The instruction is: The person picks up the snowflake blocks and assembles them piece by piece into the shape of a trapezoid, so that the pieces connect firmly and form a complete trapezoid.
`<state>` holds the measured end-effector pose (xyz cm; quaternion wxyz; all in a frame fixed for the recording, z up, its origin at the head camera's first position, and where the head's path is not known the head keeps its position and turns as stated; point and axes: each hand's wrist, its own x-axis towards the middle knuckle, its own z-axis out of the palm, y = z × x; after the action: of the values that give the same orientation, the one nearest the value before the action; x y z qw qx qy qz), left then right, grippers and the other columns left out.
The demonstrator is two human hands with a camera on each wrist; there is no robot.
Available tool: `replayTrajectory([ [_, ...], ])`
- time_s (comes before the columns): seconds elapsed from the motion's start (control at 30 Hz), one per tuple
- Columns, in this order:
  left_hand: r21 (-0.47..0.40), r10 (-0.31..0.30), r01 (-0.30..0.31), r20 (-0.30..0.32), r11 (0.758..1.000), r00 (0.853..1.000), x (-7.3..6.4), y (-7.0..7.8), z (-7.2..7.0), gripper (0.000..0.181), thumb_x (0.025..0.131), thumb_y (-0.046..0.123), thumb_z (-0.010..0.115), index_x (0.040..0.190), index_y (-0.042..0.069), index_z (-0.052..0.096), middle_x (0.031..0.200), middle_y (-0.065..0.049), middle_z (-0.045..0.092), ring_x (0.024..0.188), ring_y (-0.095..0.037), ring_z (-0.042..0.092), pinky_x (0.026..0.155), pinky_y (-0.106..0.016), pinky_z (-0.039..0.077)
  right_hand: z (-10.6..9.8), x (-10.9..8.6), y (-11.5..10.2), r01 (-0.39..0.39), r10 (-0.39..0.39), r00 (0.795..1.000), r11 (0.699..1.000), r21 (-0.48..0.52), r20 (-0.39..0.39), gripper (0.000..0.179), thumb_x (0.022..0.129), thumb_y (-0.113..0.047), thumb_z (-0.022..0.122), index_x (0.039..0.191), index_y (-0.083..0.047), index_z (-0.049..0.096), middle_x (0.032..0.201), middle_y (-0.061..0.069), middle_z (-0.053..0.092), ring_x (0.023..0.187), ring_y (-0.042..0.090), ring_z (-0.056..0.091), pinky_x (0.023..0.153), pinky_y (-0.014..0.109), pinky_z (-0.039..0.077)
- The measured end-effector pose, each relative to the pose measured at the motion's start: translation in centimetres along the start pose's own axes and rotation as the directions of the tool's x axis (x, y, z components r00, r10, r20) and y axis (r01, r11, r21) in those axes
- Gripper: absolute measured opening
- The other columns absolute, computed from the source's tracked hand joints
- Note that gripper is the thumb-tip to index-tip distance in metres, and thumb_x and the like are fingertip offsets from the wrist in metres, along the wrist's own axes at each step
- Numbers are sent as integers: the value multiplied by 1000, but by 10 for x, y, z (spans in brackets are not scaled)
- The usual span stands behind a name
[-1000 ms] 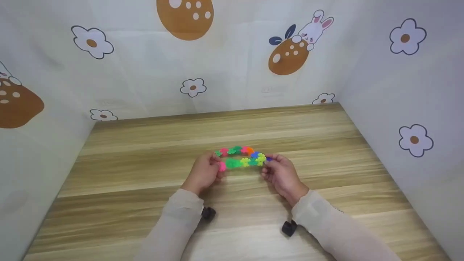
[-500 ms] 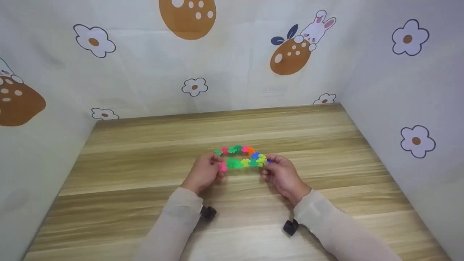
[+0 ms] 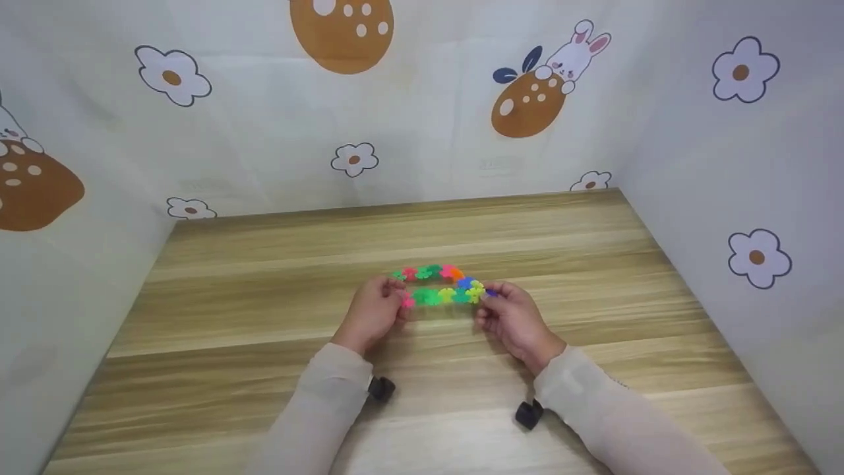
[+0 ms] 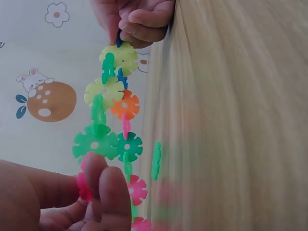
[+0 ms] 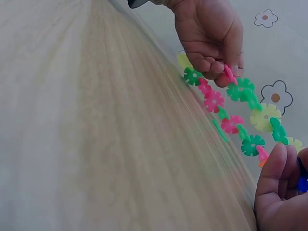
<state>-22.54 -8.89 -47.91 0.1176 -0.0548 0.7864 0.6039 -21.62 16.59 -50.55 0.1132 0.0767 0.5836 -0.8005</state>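
Note:
A chain of notched plastic snowflake discs [image 3: 447,295], in pink, green, yellow, orange and blue, is held up in a long bend, its two strands running side by side. My left hand [image 3: 370,313] pinches a pink disc [image 4: 84,185] between thumb and fingers at the left end. At the other end my right hand [image 3: 517,323] grips a dark blue disc [image 5: 302,184]. Fingers partly cover both ends, so I cannot tell whether the chain closes into a loop. In the left wrist view, a green disc [image 4: 156,160] shows edge-on, seemingly apart from the chain, close to the tabletop.
The wood-grain table [image 3: 264,264] lies beneath both hands. A pale printed cloth [image 3: 422,119] with flowers and rabbits rises at the back and on both sides. Black wrist-camera mounts [image 3: 381,389] stick out at the sleeve cuffs.
Both hands keep their hold at nearly the same place. The left fingers shift slightly over the pink disc, covering more of it. The chain stays almost still.

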Motion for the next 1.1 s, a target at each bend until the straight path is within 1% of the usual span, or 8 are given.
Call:
replayTrajectory([
  [0.23,176,15,-12,-18,984,1000,-2,1,4,20,103,9,53,120,1,59,92,-10,62,57,-15,56,52,-27,47,0,3,0,32,-28,996,999,44,-88,21,106,0,49,127,5,50,91,6,59,72,14,62,66,25,58],
  [0.4,291,5,-8,14,957,1000,-5,0,5,18,104,13,51,117,3,56,83,-9,61,62,-17,57,57,-30,47,1,4,-1,35,-27,990,998,60,-135,22,106,0,48,128,5,50,91,7,59,71,14,61,66,24,56],
  [0.53,424,64,-105,110,900,992,-8,0,6,30,103,12,52,130,2,59,112,-14,68,99,-27,66,88,-44,56,1,4,-1,40,-31,989,997,59,-144,21,107,0,48,127,5,50,92,8,59,71,14,60,66,23,55],
  [0.63,519,92,-201,228,831,969,-10,-1,6,49,103,11,52,150,1,52,149,-17,58,138,-33,54,117,-51,43,1,5,0,41,-34,990,998,48,-138,20,107,0,48,126,4,50,93,8,58,71,14,60,65,23,55],
  [0.83,615,50,-245,316,749,947,-13,2,6,57,105,18,54,159,1,42,164,-15,44,153,-33,39,126,-50,31,0,6,-1,41,-35,991,998,39,-132,19,106,0,48,125,4,50,92,7,57,71,14,59,64,24,54],
  [0.93,608,46,-217,284,763,958,-12,4,5,49,105,16,55,152,1,53,160,-13,50,148,-33,46,123,-51,37,0,6,-2,43,-37,990,998,44,-133,18,107,0,48,124,4,50,91,6,57,71,15,59,64,24,54],
  [1.03,578,30,-147,208,803,978,-11,3,3,33,104,15,55,134,4,65,133,-14,68,119,-31,64,102,-50,53,0,5,-1,40,-34,991,998,42,-132,17,107,-1,48,124,3,50,90,6,57,71,15,59,64,25,54],
  [1.1,560,23,-111,161,821,987,-10,3,1,22,105,16,56,123,6,65,109,-10,69,96,-26,62,85,-43,54,1,5,-1,37,-31,991,999,40,-132,17,107,-1,48,123,3,50,91,6,57,71,15,59,65,25,54],
])
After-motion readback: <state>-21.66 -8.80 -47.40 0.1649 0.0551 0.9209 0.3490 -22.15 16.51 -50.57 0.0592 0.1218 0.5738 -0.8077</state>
